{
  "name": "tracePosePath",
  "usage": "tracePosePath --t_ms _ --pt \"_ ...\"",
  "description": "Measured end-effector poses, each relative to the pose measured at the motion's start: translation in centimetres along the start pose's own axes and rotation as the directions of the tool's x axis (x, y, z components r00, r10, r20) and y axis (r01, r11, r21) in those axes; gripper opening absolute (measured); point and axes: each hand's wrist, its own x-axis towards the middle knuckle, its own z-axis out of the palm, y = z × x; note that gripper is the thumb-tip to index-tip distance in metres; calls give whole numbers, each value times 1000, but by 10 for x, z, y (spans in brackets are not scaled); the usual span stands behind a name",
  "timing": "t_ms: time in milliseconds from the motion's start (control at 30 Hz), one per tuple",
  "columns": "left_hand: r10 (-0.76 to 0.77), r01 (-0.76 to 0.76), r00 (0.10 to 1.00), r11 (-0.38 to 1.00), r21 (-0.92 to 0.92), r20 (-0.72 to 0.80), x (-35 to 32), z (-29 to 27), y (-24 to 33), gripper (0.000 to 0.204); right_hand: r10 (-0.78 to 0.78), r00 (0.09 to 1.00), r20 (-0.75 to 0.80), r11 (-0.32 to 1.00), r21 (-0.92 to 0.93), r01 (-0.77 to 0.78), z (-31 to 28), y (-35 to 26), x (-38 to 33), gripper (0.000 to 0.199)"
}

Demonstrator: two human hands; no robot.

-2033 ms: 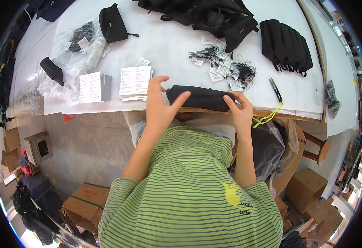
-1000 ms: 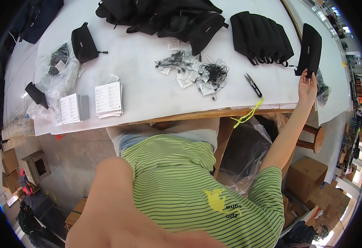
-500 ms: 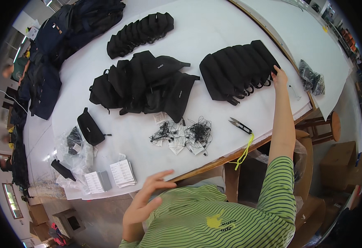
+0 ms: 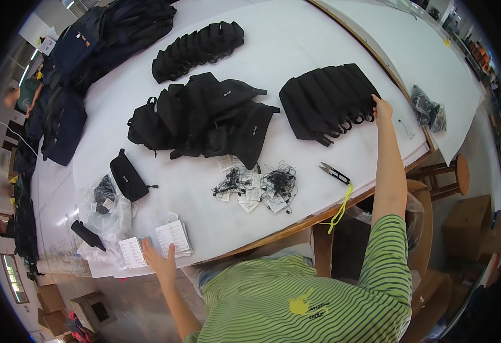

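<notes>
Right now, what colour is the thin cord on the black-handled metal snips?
The thin cord is bright yellow-green, seen best in the head view.

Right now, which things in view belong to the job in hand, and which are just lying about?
In hand, judging by the hands:
- right hand, at the end of the right-hand row of black pouches
- left hand, by the left card stack and right card stack

Seemingly lying about:
- black snips
- wooden stool
- cardboard box
</notes>
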Motion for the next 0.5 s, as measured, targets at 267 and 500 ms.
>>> tracePosePath --t_ms 267,500 --pt "-87 85 996 985 151 4 -7 14 -8 89 -51 998 39 998 45 49 -6 5 -26 40" --pt "-124 107 990 975 196 73 -9 11 3 71 -552 834 -27 821 161 548 -8 15 -114 33"
